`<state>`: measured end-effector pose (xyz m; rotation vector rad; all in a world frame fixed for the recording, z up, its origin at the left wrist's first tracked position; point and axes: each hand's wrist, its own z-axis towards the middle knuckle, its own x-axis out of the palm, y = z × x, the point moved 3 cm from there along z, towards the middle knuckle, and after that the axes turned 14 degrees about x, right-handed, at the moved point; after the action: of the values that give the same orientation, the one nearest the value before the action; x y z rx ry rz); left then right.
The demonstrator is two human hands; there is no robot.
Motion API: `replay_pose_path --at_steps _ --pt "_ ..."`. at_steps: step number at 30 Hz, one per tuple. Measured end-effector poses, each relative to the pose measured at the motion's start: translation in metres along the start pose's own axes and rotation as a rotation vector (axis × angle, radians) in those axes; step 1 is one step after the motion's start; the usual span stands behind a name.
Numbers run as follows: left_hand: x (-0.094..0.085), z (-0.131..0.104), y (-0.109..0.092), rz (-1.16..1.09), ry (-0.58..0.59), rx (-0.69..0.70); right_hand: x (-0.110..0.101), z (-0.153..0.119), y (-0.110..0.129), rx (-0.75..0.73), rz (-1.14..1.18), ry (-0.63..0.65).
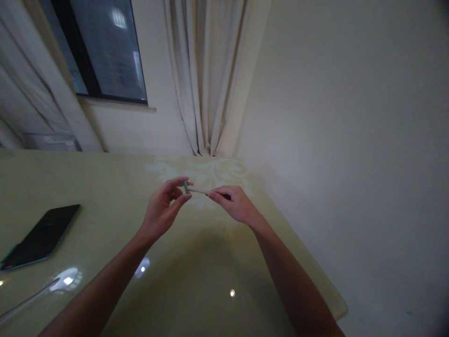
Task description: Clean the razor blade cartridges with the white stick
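Observation:
Above the table, my left hand (166, 201) pinches a small grey-green piece (186, 187) between thumb and fingertips. A thin pale stick (199, 190) runs from that piece to my right hand (233, 202), whose thumb and index finger are closed on its near end. The stick's far tip meets or lies just beside the grey-green piece; the exact contact is too small to tell. Both hands are held close together, with the stick roughly level between them.
A black flat tablet-like object (44, 236) lies on the pale green glossy table (196, 290) at the left. Below it is a thin rod or cable (30, 300). Curtains (206, 70) and a window (108, 47) stand behind; a wall (343, 140) borders the right edge.

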<state>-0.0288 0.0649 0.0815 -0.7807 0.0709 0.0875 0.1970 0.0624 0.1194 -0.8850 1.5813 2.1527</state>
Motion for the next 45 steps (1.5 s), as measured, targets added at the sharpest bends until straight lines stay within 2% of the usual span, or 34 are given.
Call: replay_pose_path --at_steps 3,8,13,17,22,27,32,37,42,45 --pt "-0.001 -0.001 0.006 0.042 0.005 -0.016 0.001 0.000 -0.003 0.023 0.026 -0.055" --pt "0.001 -0.001 0.010 0.036 0.019 -0.001 0.012 0.002 -0.003 0.027 0.033 -0.037" --pt "0.000 -0.004 0.019 0.062 0.032 -0.039 0.015 0.005 -0.010 0.083 0.053 -0.111" --pt "0.000 -0.005 0.022 0.071 0.044 -0.047 0.020 0.005 -0.011 0.086 0.077 -0.077" --pt "0.002 -0.006 0.026 0.055 0.066 -0.052 0.020 0.007 -0.020 0.103 0.055 -0.129" --pt "0.004 -0.007 0.033 0.043 0.066 -0.090 0.028 0.011 -0.028 0.121 0.124 -0.020" --pt "0.003 -0.007 0.031 0.032 0.081 -0.114 0.024 0.011 -0.030 0.123 0.062 -0.063" --pt "0.006 -0.006 0.026 0.021 0.103 -0.100 0.021 0.009 -0.023 0.088 0.060 0.020" --pt "0.005 -0.007 0.024 -0.003 0.080 -0.109 0.014 0.007 -0.019 0.093 -0.002 -0.044" --pt "0.005 -0.006 0.021 -0.019 0.085 -0.101 0.014 0.007 -0.018 0.085 0.030 0.016"
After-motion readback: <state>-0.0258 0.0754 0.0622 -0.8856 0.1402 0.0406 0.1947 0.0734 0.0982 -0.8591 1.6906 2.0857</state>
